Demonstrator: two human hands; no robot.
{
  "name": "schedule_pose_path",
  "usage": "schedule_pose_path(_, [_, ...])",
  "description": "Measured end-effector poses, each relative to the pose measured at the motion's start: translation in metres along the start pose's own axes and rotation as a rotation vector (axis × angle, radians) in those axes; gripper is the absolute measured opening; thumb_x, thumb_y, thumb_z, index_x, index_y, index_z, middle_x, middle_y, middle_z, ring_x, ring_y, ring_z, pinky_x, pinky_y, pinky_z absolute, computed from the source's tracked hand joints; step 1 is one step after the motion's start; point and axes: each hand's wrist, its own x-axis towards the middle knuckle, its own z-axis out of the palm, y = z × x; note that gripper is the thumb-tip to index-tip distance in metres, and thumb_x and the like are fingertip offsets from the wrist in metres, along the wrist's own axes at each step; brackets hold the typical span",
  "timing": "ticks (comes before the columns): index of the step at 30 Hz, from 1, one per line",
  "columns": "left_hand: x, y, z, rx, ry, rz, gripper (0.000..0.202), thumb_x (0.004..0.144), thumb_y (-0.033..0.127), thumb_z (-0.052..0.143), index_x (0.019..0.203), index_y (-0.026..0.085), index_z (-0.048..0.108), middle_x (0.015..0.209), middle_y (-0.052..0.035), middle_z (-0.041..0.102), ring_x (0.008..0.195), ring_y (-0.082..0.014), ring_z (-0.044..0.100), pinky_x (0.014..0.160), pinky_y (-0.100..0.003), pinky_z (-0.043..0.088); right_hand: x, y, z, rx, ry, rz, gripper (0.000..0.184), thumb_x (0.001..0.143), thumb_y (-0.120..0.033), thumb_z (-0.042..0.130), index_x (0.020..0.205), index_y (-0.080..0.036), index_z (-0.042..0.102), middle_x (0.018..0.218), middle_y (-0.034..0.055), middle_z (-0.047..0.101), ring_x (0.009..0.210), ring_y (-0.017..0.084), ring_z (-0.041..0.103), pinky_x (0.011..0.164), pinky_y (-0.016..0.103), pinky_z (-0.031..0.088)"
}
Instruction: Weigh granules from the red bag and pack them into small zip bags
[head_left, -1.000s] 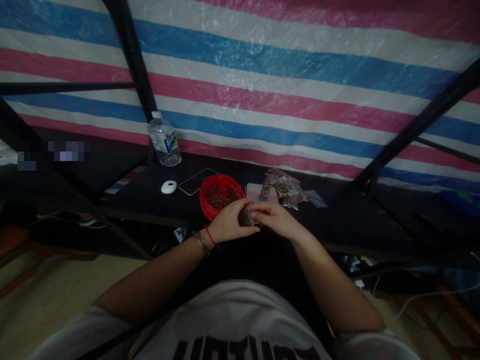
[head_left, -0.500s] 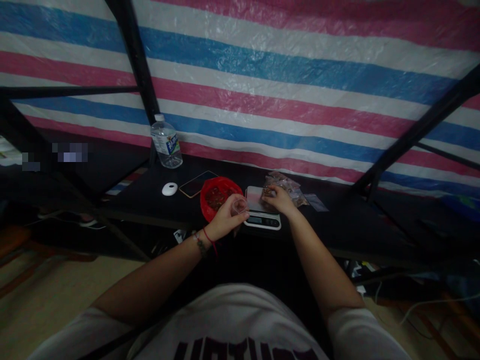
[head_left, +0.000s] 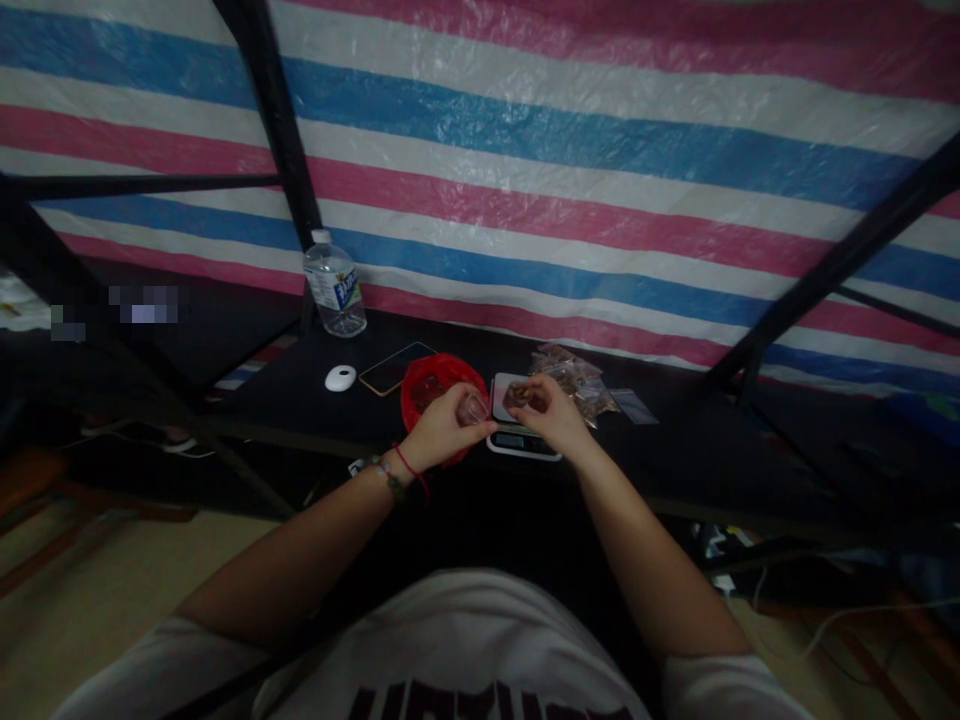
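Observation:
My left hand (head_left: 442,428) is closed around a small clear plastic cup (head_left: 472,408), above the near right rim of a red bowl-like container (head_left: 411,412) holding reddish-brown bits. Over the white digital scale (head_left: 506,384), my right hand (head_left: 553,412) has its fingers closed on a small clear container of brown pieces (head_left: 517,395); whether it is a cup or a bag is hard to make out. The scale's display shows at its front, its digits unreadable. Just beyond my right hand lie clear plastic bags (head_left: 577,378) with brown pieces inside.
A flat clear bag (head_left: 634,406) lies at the right. Left of the red container are a phone (head_left: 396,368), a white oval object (head_left: 340,378) and a clear labelled bottle (head_left: 335,290). Black metal posts (head_left: 281,130) flank the black table (head_left: 675,440), with striped sheeting (head_left: 562,200) behind.
My right hand has shifted slightly left and toward me, bringing the container of brown pieces over the scale. My left hand has moved a little left, and the cup looks more tilted.

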Motion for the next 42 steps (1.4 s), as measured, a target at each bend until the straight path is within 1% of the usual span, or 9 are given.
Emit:
schedule_pose_path(6, [-0.006,0.008,0.002,0.185,-0.05,0.039,0.052,0.07,0.053,0.07,0.106,0.017,0.057,0.097,-0.0068,0.066,0.085,-0.0218,0.063,0.078,-0.034,0.049,-0.022,-0.022,0.003,-0.159,-0.091,-0.169,0.034,0.073,-0.027,0.069,0.104,-0.02,0.06,0.103,0.0052,0.067,0.097,0.02,0.063,0.089,0.037,0.049])
schedule_pose_path(12, [-0.009,0.009,0.006,0.223,-0.06,0.07,0.05,0.071,0.052,0.069,0.107,0.018,0.057,0.097,-0.0071,0.067,0.086,-0.0225,0.065,0.078,-0.033,0.049,-0.028,-0.029,-0.004,-0.321,-0.1,-0.297,0.032,0.075,-0.022,0.069,0.106,-0.021,0.064,0.104,0.0063,0.065,0.1,0.022,0.06,0.093,0.04,0.047])
schedule_pose_path(16, [-0.011,0.01,0.009,0.203,-0.074,0.081,0.045,0.073,0.048,0.068,0.106,0.019,0.057,0.095,-0.0058,0.067,0.084,-0.0212,0.064,0.076,-0.032,0.049,-0.029,-0.036,-0.011,-0.333,-0.17,-0.346,0.032,0.076,-0.019,0.068,0.108,-0.023,0.067,0.103,0.0065,0.061,0.101,0.022,0.059,0.093,0.039,0.047])
schedule_pose_path(22, [-0.016,0.014,0.017,0.141,-0.071,0.095,0.041,0.073,0.042,0.069,0.104,0.018,0.056,0.095,-0.0053,0.066,0.083,-0.0202,0.063,0.074,-0.031,0.049,-0.032,-0.048,-0.017,-0.221,-0.257,-0.287,0.03,0.078,-0.021,0.068,0.108,-0.022,0.064,0.104,0.0065,0.061,0.093,0.02,0.06,0.085,0.037,0.051])
schedule_pose_path(27, [-0.02,0.017,0.021,0.088,-0.058,0.138,0.044,0.072,0.038,0.069,0.107,0.018,0.055,0.101,-0.0062,0.065,0.089,-0.0211,0.063,0.079,-0.033,0.049,-0.036,-0.058,-0.018,-0.166,-0.297,-0.286,0.028,0.08,-0.026,0.067,0.108,-0.024,0.066,0.102,0.0064,0.061,0.094,0.02,0.059,0.084,0.036,0.051])
schedule_pose_path(33, [-0.023,0.017,0.022,0.044,-0.039,0.174,0.039,0.075,0.034,0.066,0.108,0.018,0.052,0.101,-0.0066,0.064,0.09,-0.021,0.062,0.079,-0.033,0.049,-0.039,-0.052,-0.006,0.018,-0.198,-0.203,0.03,0.076,-0.032,0.072,0.103,-0.024,0.066,0.101,0.0059,0.059,0.088,0.019,0.059,0.075,0.032,0.053])
schedule_pose_path(37, [-0.024,0.018,0.021,-0.008,-0.029,0.174,0.037,0.077,0.035,0.064,0.107,0.017,0.051,0.096,-0.0056,0.061,0.084,-0.0188,0.06,0.074,-0.03,0.048,-0.04,-0.048,0.0,0.16,-0.128,-0.139,0.035,0.074,-0.038,0.073,0.104,-0.022,0.064,0.102,0.0061,0.058,0.09,0.019,0.059,0.079,0.033,0.053])
schedule_pose_path(40, [-0.024,0.018,0.021,-0.042,-0.03,0.159,0.039,0.077,0.037,0.064,0.107,0.017,0.05,0.096,-0.0055,0.06,0.083,-0.0186,0.059,0.074,-0.03,0.048,-0.039,-0.048,-0.001,0.174,-0.074,-0.124,0.043,0.075,-0.042,0.072,0.113,-0.024,0.062,0.107,0.0076,0.058,0.095,0.021,0.059,0.085,0.036,0.052])
schedule_pose_path(42, [-0.024,0.017,0.022,-0.059,-0.019,0.162,0.041,0.077,0.037,0.064,0.109,0.017,0.049,0.098,-0.0062,0.06,0.086,-0.0193,0.059,0.076,-0.031,0.048,-0.038,-0.048,-0.002,0.167,-0.086,-0.148,0.045,0.076,-0.041,0.071,0.117,-0.025,0.061,0.109,0.0078,0.057,0.099,0.021,0.058,0.088,0.038,0.051])
